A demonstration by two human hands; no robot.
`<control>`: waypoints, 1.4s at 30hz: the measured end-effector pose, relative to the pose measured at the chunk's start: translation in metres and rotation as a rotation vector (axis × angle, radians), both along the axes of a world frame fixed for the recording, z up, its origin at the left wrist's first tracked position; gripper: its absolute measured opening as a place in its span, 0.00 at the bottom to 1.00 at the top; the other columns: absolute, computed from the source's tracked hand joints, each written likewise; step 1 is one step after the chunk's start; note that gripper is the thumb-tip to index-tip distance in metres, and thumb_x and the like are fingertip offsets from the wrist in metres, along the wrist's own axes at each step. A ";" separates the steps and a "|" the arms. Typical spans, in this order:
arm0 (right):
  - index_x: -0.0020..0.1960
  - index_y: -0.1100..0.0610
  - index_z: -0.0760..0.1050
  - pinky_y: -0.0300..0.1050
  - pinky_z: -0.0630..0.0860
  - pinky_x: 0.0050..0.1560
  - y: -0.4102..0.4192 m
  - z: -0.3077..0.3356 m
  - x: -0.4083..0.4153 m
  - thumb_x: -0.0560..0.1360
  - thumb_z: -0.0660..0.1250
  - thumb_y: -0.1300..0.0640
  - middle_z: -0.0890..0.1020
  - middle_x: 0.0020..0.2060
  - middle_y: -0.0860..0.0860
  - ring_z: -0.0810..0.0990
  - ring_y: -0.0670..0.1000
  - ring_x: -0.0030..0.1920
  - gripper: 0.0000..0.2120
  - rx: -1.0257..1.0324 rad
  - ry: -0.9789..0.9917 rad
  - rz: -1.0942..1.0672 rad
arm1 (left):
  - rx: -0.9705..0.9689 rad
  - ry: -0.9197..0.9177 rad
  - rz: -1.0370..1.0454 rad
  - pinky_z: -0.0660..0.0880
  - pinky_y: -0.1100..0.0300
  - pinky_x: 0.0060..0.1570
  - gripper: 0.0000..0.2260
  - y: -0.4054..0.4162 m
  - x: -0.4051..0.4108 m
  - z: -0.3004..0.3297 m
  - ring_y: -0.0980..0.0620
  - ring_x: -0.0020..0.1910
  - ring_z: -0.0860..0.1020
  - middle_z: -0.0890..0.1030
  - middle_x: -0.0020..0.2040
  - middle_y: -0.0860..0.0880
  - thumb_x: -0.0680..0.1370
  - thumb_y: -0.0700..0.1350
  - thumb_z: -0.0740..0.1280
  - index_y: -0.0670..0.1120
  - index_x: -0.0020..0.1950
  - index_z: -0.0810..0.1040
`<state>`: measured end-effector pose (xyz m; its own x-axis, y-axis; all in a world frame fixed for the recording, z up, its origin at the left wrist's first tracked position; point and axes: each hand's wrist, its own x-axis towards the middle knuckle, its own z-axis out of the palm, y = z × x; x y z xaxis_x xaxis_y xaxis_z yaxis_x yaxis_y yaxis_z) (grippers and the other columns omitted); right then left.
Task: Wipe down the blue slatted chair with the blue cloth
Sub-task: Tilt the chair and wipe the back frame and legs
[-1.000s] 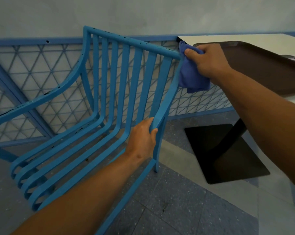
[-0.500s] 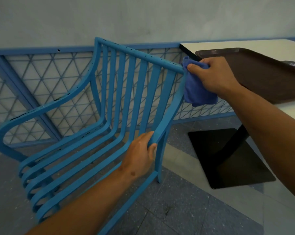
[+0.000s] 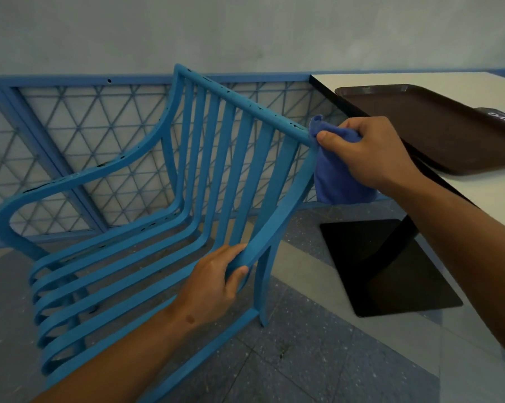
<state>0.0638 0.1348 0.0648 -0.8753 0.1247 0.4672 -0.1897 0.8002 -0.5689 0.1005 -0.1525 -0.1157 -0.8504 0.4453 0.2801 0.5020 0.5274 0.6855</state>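
The blue slatted chair [image 3: 205, 181] stands on the floor in front of me, its back toward the right and its seat slats curving down to the lower left. My left hand [image 3: 216, 282] grips the near armrest where it bends down toward the seat. My right hand [image 3: 367, 152] grips the bunched blue cloth [image 3: 337, 178] and holds it against the right end of the chair's top rail, at the corner with the armrest. Most of the cloth hangs below that hand.
A white table [image 3: 495, 193] stands at the right with a brown tray [image 3: 437, 126] on it; its dark base plate [image 3: 385, 266] lies on the tiled floor. A blue lattice railing [image 3: 71, 146] runs behind the chair below a pale wall.
The view has shifted, so the chair sits lower and further right in frame. My right hand with the cloth has slid down around the top-rail corner. My left hand keeps its hold.
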 end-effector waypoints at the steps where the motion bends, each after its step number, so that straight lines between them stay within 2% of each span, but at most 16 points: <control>1: 0.41 0.65 0.78 0.38 0.70 0.33 -0.003 0.000 0.005 0.78 0.70 0.48 0.80 0.35 0.62 0.74 0.51 0.32 0.20 -0.006 -0.002 0.013 | -0.004 0.001 -0.009 0.76 0.63 0.56 0.18 -0.006 0.003 0.000 0.61 0.56 0.77 0.80 0.57 0.57 0.82 0.47 0.68 0.49 0.72 0.75; 3: 0.39 0.66 0.78 0.33 0.67 0.30 -0.010 0.000 0.015 0.78 0.71 0.49 0.79 0.33 0.61 0.71 0.46 0.29 0.20 -0.025 -0.006 0.040 | -0.015 0.000 -0.041 0.77 0.63 0.55 0.18 -0.020 0.008 0.001 0.62 0.56 0.78 0.80 0.57 0.59 0.81 0.49 0.68 0.50 0.71 0.76; 7: 0.38 0.64 0.77 0.33 0.67 0.28 -0.023 0.000 0.035 0.77 0.72 0.49 0.76 0.29 0.56 0.71 0.43 0.28 0.19 -0.038 -0.020 0.060 | -0.034 -0.010 -0.063 0.78 0.63 0.53 0.18 -0.043 0.019 0.001 0.64 0.56 0.79 0.79 0.57 0.64 0.80 0.53 0.68 0.53 0.69 0.76; 10: 0.36 0.62 0.76 0.31 0.66 0.27 -0.030 0.000 0.049 0.77 0.72 0.49 0.73 0.26 0.50 0.70 0.41 0.26 0.18 -0.067 -0.022 0.071 | -0.036 -0.012 -0.066 0.78 0.64 0.50 0.16 -0.052 0.031 0.002 0.64 0.55 0.79 0.79 0.55 0.66 0.80 0.53 0.69 0.56 0.67 0.77; 12: 0.35 0.61 0.75 0.33 0.66 0.26 -0.033 0.000 0.058 0.77 0.72 0.48 0.74 0.26 0.51 0.70 0.42 0.25 0.19 -0.072 -0.029 0.077 | -0.004 -0.035 -0.062 0.79 0.63 0.48 0.12 -0.052 0.035 0.006 0.62 0.53 0.80 0.80 0.53 0.65 0.79 0.52 0.70 0.57 0.63 0.78; 14: 0.35 0.60 0.76 0.39 0.67 0.27 -0.034 -0.001 0.065 0.76 0.72 0.47 0.75 0.27 0.56 0.70 0.45 0.26 0.19 -0.062 -0.037 0.085 | 0.045 -0.062 -0.050 0.79 0.61 0.45 0.07 -0.045 0.038 0.012 0.60 0.50 0.81 0.82 0.49 0.62 0.79 0.51 0.71 0.56 0.56 0.80; 17: 0.37 0.61 0.77 0.45 0.71 0.30 -0.035 0.004 0.075 0.76 0.72 0.47 0.78 0.30 0.57 0.75 0.53 0.30 0.18 -0.022 -0.066 0.139 | 0.146 -0.054 -0.012 0.78 0.61 0.44 0.04 -0.020 0.039 0.027 0.57 0.47 0.81 0.82 0.44 0.59 0.78 0.51 0.71 0.53 0.50 0.80; 20: 0.39 0.58 0.78 0.41 0.70 0.33 -0.036 0.014 0.080 0.76 0.71 0.47 0.79 0.31 0.53 0.76 0.50 0.34 0.15 0.061 -0.130 0.147 | 0.284 -0.104 0.037 0.78 0.63 0.44 0.04 0.011 0.030 0.050 0.56 0.46 0.81 0.82 0.43 0.58 0.79 0.50 0.71 0.51 0.48 0.82; 24: 0.41 0.54 0.80 0.43 0.71 0.36 -0.040 0.030 0.069 0.75 0.71 0.44 0.80 0.33 0.52 0.75 0.45 0.34 0.14 0.074 -0.283 0.085 | 0.366 -0.269 0.048 0.78 0.65 0.43 0.06 0.038 0.013 0.081 0.60 0.41 0.81 0.85 0.41 0.55 0.79 0.50 0.72 0.49 0.47 0.85; 27: 0.42 0.55 0.82 0.44 0.71 0.37 -0.040 0.036 0.049 0.74 0.72 0.40 0.82 0.36 0.54 0.76 0.47 0.35 0.17 0.044 -0.411 0.048 | 0.363 -0.385 0.020 0.76 0.69 0.41 0.06 0.042 0.003 0.085 0.63 0.40 0.81 0.86 0.41 0.55 0.78 0.50 0.73 0.49 0.47 0.86; 30: 0.43 0.56 0.83 0.46 0.71 0.38 -0.043 0.039 0.029 0.73 0.70 0.35 0.84 0.37 0.56 0.78 0.50 0.35 0.22 0.046 -0.474 0.038 | 0.382 -0.491 0.016 0.78 0.66 0.41 0.09 0.038 -0.001 0.078 0.59 0.40 0.82 0.86 0.41 0.53 0.77 0.52 0.73 0.47 0.46 0.86; 35: 0.43 0.55 0.83 0.44 0.70 0.34 -0.054 0.042 0.008 0.75 0.68 0.35 0.83 0.36 0.54 0.75 0.48 0.33 0.23 0.084 -0.462 0.048 | 0.416 -0.495 0.033 0.77 0.66 0.40 0.15 0.037 0.008 0.065 0.60 0.38 0.82 0.85 0.38 0.53 0.75 0.58 0.69 0.46 0.44 0.86; 39: 0.42 0.64 0.80 0.44 0.66 0.33 -0.055 0.036 0.016 0.79 0.65 0.39 0.79 0.33 0.61 0.70 0.50 0.31 0.27 0.157 -0.380 0.075 | 0.423 -0.478 0.038 0.78 0.65 0.39 0.17 0.033 0.014 0.058 0.58 0.38 0.81 0.85 0.39 0.50 0.75 0.58 0.69 0.45 0.44 0.85; 42: 0.41 0.65 0.79 0.45 0.64 0.32 -0.053 0.034 0.033 0.80 0.63 0.42 0.78 0.33 0.63 0.69 0.51 0.30 0.26 0.256 -0.335 0.093 | 0.441 -0.439 0.047 0.76 0.64 0.36 0.17 0.032 0.021 0.053 0.59 0.35 0.79 0.83 0.35 0.54 0.74 0.60 0.67 0.47 0.42 0.84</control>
<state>0.0970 0.0821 0.0983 -0.9860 -0.0451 0.1608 -0.1064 0.9117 -0.3967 0.1211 -0.1207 -0.0628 -0.9439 0.3264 0.0493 0.1073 0.1621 0.9809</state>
